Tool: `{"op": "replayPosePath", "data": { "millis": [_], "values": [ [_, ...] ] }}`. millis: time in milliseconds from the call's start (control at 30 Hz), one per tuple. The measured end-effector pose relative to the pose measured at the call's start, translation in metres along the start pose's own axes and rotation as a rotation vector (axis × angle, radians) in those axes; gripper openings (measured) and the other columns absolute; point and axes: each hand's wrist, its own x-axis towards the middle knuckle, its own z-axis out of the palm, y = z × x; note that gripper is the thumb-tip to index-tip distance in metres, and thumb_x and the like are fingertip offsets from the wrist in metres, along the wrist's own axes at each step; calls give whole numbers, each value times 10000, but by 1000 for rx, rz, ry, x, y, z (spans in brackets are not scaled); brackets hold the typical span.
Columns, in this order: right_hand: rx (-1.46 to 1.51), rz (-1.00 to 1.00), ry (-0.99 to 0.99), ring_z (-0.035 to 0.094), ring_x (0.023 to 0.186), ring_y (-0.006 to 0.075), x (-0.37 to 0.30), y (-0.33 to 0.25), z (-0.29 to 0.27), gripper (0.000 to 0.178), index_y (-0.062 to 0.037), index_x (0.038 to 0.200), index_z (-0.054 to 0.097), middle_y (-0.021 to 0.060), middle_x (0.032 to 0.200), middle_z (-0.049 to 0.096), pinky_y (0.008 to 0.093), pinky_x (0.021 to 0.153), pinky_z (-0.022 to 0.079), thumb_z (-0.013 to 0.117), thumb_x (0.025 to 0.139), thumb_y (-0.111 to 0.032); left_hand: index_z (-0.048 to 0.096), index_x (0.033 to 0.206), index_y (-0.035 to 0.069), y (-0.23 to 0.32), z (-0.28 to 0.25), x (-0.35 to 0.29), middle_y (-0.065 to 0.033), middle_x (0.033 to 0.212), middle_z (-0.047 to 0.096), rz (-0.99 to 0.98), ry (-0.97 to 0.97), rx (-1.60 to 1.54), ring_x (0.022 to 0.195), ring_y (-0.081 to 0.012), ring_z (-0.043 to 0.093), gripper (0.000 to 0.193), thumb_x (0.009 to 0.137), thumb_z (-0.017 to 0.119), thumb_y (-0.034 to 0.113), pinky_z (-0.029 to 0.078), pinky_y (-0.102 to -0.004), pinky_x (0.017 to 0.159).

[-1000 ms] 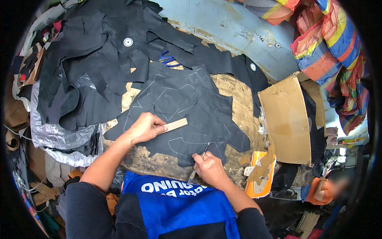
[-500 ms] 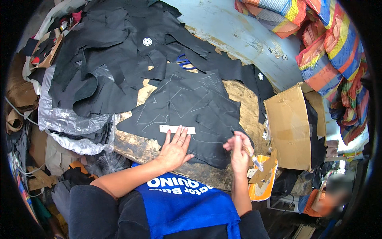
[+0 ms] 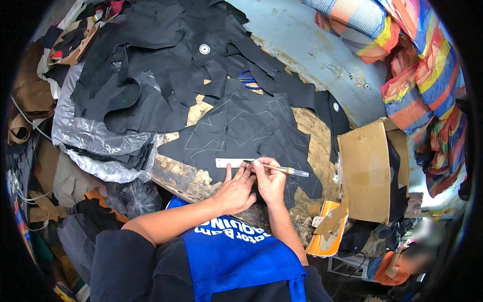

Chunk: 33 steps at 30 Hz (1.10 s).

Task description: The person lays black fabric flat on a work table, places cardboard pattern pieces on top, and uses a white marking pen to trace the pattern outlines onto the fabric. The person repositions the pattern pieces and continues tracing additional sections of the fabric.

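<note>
A piece of black, leather-like material (image 3: 211, 136) with pale outlines drawn on it lies in front of me. Across its near part is a short white ruler (image 3: 227, 162). My left hand (image 3: 235, 194) presses on the ruler's lower edge, fingers stretched out. In my right hand (image 3: 271, 185) I pinch a slim pen (image 3: 284, 169) with a clear barrel, its dark tip by the ruler's right end and its other end pointing right. Both hands are close together, and the right fingertips partly cover that end of the ruler.
Blue-handled scissors (image 3: 247, 79) lie beyond the marked piece, among heaped black sheets (image 3: 151, 50). A cardboard box (image 3: 365, 173) and an orange-and-white container (image 3: 329, 226) stand right. Clear plastic wrap (image 3: 95, 136) is at left. Another person (image 3: 397, 267) is at far lower right.
My right hand has moved left with the pen, from the right of the marked piece to the ruler's end. My left hand stays on the ruler, its fingers closer together. The view has shifted slightly.
</note>
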Motion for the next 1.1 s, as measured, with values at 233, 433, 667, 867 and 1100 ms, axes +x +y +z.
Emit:
{"op": "replayPosePath", "data": {
  "millis": [233, 433, 667, 867, 1100],
  "values": [
    [-337, -84, -242, 604, 715, 122, 6, 9, 18, 134, 21, 865, 595, 71, 829, 639, 251, 643, 470, 640, 852, -105, 399, 1307, -25, -5, 12, -2, -277, 1351, 358, 82, 79, 95, 1292, -452, 280, 593, 829, 513, 308, 157, -685, 1003],
    [-452, -170, -426, 621, 811, 209, 17, 15, 34, 109, 10, 858, 612, 121, 878, 653, 323, 706, 488, 637, 829, -92, 496, 1248, 99, -1, 31, 4, -225, 1329, 387, 88, 127, 263, 1268, -450, 241, 448, 846, 480, 297, 149, -709, 932],
    [-662, -259, -511, 643, 819, 258, 23, 15, 38, 117, 34, 838, 621, 140, 882, 657, 332, 725, 503, 651, 807, -75, 524, 1189, 53, -17, 39, 4, -224, 1208, 484, 197, 216, 402, 1155, -406, 410, 426, 840, 489, 295, 267, -653, 891],
    [-604, -242, -575, 640, 788, 269, 30, 13, 39, 116, 37, 822, 656, 141, 836, 654, 340, 700, 504, 653, 803, -77, 470, 1206, 0, -7, 20, 6, -240, 1236, 440, 126, 25, 226, 1182, -399, 377, 462, 858, 449, 304, 264, -588, 950],
    [-572, -285, -504, 632, 742, 253, 32, 10, 52, 109, 19, 853, 645, 127, 819, 642, 324, 645, 494, 651, 808, -81, 575, 1098, 57, -11, 29, 5, -185, 1137, 545, 150, 191, 296, 1109, -362, 457, 359, 837, 482, 285, 323, -583, 892]
  ]
}}
